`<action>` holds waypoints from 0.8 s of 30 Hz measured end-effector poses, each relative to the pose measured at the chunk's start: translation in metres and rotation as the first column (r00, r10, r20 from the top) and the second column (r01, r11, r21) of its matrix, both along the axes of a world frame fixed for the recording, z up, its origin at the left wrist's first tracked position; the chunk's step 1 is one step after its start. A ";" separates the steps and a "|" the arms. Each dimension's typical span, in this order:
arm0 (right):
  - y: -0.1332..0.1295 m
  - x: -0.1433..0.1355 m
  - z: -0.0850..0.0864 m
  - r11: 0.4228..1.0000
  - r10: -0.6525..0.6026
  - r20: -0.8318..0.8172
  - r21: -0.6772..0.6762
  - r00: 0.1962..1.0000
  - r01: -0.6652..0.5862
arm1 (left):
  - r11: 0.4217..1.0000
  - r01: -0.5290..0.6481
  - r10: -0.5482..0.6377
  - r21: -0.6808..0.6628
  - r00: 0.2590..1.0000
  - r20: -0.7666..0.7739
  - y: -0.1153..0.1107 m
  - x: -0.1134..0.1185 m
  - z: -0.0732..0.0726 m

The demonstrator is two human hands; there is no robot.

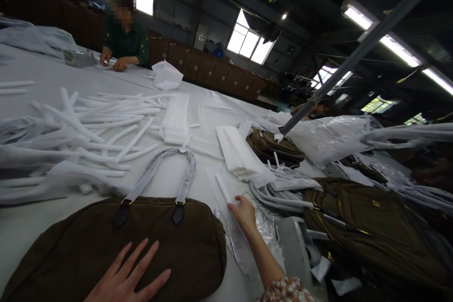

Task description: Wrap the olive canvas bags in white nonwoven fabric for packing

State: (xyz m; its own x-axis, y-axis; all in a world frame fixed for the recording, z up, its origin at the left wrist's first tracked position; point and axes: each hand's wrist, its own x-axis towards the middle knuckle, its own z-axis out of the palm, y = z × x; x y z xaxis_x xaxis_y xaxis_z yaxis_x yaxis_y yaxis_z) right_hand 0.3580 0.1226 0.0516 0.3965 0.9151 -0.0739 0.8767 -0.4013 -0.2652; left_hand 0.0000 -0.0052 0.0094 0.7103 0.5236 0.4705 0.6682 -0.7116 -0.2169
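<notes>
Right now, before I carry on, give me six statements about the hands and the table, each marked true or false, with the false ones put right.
1. The left hand lies spread on a brown bag. True.
2. Both hands lie on that bag. False: the right hand is over thin pale sheets beside it.
3. The bag's handle is wrapped in pale material. True.
4. Nobody else is in view. False: a person in dark green is across the table.
5. Long white strips lie beyond the bag. True.
6. Only one brown bag is visible. False: more brown bags lie to the right.
</notes>
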 end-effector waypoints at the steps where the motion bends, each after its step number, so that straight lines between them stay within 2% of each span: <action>1: 0.000 -0.001 0.000 1.000 0.001 0.028 0.009 1.000 -0.001 | 1.000 -0.004 0.004 -0.019 1.000 0.005 0.000 0.000 -0.001; 4: -0.003 -0.011 -0.002 0.999 0.038 0.121 0.016 0.992 -0.040 | 0.998 -0.010 0.011 -0.068 1.000 0.014 -0.002 -0.001 -0.004; 10: -0.022 -0.038 -0.005 0.976 0.204 0.329 0.003 0.922 -0.217 | 0.998 -0.003 0.004 -0.067 1.000 0.002 -0.004 0.000 -0.004; 15: -0.026 -0.033 -0.009 0.962 0.258 0.414 -0.028 0.873 -0.271 | 0.990 -0.005 0.009 -0.138 1.000 0.028 -0.005 0.000 -0.004; 20: -0.025 -0.036 -0.025 0.959 0.257 0.484 -0.019 0.837 -0.283 | 0.968 -0.024 0.033 -0.249 0.999 0.033 -0.009 -0.003 -0.012; 24: -0.030 -0.035 -0.035 0.927 0.335 0.489 -0.017 0.805 -0.376 | 0.948 -0.030 0.046 -0.316 0.998 0.045 -0.012 -0.004 -0.014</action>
